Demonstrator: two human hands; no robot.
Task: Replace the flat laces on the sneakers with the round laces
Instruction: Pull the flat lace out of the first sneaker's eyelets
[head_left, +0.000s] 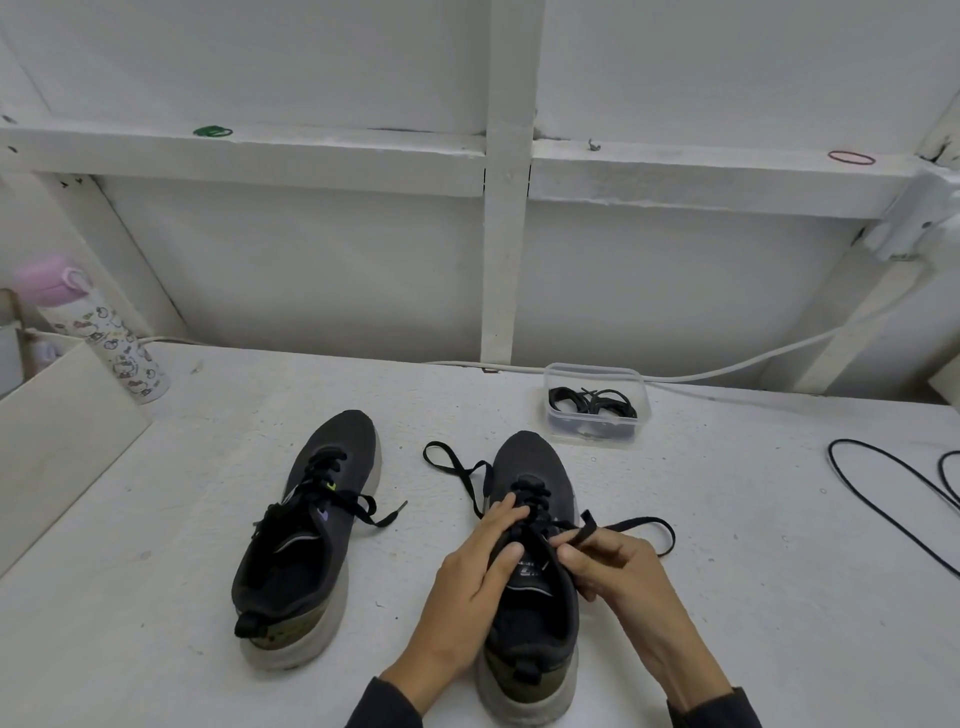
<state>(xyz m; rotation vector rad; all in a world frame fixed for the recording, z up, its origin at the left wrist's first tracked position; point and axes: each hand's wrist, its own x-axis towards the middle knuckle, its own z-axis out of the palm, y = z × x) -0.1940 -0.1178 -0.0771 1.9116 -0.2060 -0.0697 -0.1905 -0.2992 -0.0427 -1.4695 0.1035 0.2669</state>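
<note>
Two dark sneakers stand on the white table, toes pointing away from me. The left sneaker (306, 535) sits untouched with its flat black lace still threaded. My left hand (467, 587) rests on the right sneaker (535, 571), fingers laid over the lacing. My right hand (618, 577) pinches the flat black lace (639, 525) beside the tongue; its loosened ends trail out to either side. Round black laces (592, 402) lie coiled in a clear plastic container (639, 415) behind the right sneaker.
A pink-capped patterned bottle (109, 338) stands at the back left beside a white board. A black cable (893, 499) loops across the table's right side. A white cord (753, 364) runs along the back wall.
</note>
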